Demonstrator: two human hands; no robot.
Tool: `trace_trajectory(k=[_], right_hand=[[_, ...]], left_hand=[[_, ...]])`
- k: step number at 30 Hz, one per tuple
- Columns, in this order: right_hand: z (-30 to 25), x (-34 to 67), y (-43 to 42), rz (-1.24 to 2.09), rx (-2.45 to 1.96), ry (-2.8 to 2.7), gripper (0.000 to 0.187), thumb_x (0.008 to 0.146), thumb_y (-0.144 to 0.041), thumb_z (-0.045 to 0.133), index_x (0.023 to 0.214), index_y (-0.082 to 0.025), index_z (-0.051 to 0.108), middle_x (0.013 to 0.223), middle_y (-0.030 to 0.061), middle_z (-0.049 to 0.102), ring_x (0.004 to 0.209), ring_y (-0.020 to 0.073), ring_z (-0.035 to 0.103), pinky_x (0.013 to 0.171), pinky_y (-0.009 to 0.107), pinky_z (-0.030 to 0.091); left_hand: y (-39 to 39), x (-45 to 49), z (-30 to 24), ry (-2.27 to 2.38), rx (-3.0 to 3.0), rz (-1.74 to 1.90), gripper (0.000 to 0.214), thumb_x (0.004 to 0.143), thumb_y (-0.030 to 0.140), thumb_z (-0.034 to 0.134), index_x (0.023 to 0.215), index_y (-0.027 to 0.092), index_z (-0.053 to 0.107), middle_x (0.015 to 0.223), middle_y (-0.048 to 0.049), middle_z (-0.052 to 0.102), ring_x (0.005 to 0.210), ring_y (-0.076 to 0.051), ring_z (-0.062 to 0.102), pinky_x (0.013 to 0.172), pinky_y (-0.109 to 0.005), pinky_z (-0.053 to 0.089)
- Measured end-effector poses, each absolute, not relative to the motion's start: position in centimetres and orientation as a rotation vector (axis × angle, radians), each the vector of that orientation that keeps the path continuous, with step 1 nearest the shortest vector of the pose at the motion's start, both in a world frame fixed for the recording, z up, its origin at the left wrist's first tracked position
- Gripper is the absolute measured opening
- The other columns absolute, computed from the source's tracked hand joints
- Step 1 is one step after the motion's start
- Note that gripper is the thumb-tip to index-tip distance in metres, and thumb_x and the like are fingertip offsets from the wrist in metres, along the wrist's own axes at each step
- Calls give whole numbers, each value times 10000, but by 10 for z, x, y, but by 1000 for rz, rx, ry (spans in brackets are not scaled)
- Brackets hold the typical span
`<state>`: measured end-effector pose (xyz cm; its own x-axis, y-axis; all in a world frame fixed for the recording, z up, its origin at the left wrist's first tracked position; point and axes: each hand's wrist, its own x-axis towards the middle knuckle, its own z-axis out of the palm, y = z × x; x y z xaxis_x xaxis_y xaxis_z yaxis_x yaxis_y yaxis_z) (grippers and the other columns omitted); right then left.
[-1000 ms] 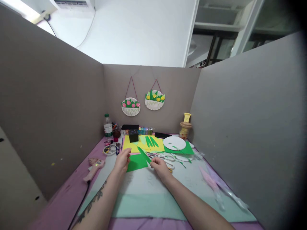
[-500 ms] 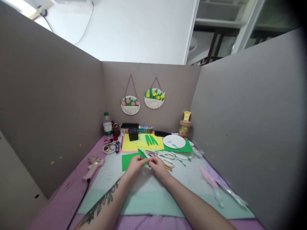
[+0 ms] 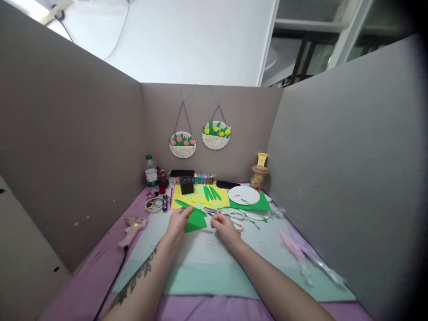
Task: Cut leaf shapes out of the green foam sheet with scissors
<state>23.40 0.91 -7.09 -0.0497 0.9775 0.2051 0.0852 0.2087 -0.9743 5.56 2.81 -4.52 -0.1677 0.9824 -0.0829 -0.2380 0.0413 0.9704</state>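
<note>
My left hand [image 3: 179, 220] pinches a long green paper leaf [image 3: 181, 204] between thumb and fingers. Beneath it, a dark green paper sheet [image 3: 196, 224] lies on the mat. A short gap to the right, my right hand [image 3: 225, 227] is closed with its fingertips pressed together; whatever they hold, if anything, is too small to tell. White-handled scissors [image 3: 236, 216] lie just behind that hand, partly covered by it. Several cut green leaves [image 3: 211, 193] rest on yellow paper [image 3: 180, 202] farther back.
A pink glue gun [image 3: 133, 232] with a black cord lies at left. White paper plates [image 3: 243, 195] and green scraps are at back right, plastic-wrapped pink material [image 3: 292, 245] at right. A bottle [image 3: 151, 175] stands back left, a lidded jar [image 3: 258, 177] back right. Two decorated plates [image 3: 182, 145] hang on the partition.
My hands have moved apart. The left one has shifted left with the green leaf, which now lies flatter, and the right one has moved slightly right.
</note>
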Motion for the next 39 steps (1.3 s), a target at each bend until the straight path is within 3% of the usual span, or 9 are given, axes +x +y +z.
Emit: trace_trajectory(k=[5, 10, 17, 24, 30, 34, 39], right_hand=[[-69, 229, 7, 965, -1057, -1376, 140, 691, -324, 581, 707, -189, 548, 642, -19, 537, 628, 146, 483, 628, 270, 384], [-69, 227, 6, 978, -1091, -1469, 156, 698, -307, 565, 613, -196, 496, 569, -28, 497, 579, 140, 449, 587, 268, 354], [-65, 227, 4, 1016, -1065, -1492, 150, 688, -297, 555, 610, -195, 480, 565, -35, 480, 570, 131, 433, 580, 260, 337], [-69, 234, 7, 986, -1070, -1498, 141, 702, -294, 555, 630, -195, 483, 583, -35, 471, 579, 129, 416, 578, 254, 321], [-68, 239, 8, 928, -1075, -1464, 177, 736, -324, 551, 632, -190, 500, 583, -37, 467, 579, 127, 407, 592, 257, 329], [-71, 236, 8, 951, -1052, -1515, 168, 727, -327, 560, 646, -192, 503, 598, -33, 489, 592, 133, 431, 596, 258, 337], [-67, 230, 5, 972, -1051, -1522, 154, 699, -337, 573, 703, -189, 533, 633, -29, 499, 595, 131, 427, 583, 254, 342]], left_hand=[[27, 59, -48, 1239, 989, 1352, 470, 530, 474, 785, 527, 174, 423, 460, 85, 352, 392, -32, 260, 401, -218, 134], [23, 65, -50, 1213, 1012, 1326, 453, 545, 455, 784, 520, 171, 431, 454, 83, 352, 397, -32, 255, 405, -219, 126], [37, 41, -40, 1027, 719, 1414, 437, 426, 356, 851, 562, 152, 490, 450, 90, 385, 372, -15, 267, 371, -187, 116], [46, 21, -31, 993, 437, 1512, 335, 541, 258, 817, 661, 148, 524, 514, 68, 450, 406, -22, 359, 364, -146, 174], [28, 46, -36, 1056, 868, 1336, 418, 563, 433, 800, 808, 157, 601, 724, 20, 561, 573, -59, 480, 449, -160, 270], [21, 65, -47, 1171, 1094, 1253, 430, 585, 501, 747, 584, 163, 481, 528, 62, 408, 463, -55, 341, 442, -208, 199], [23, 70, -58, 1194, 1294, 1239, 386, 617, 449, 705, 545, 174, 443, 498, 65, 364, 465, -66, 308, 467, -227, 201]])
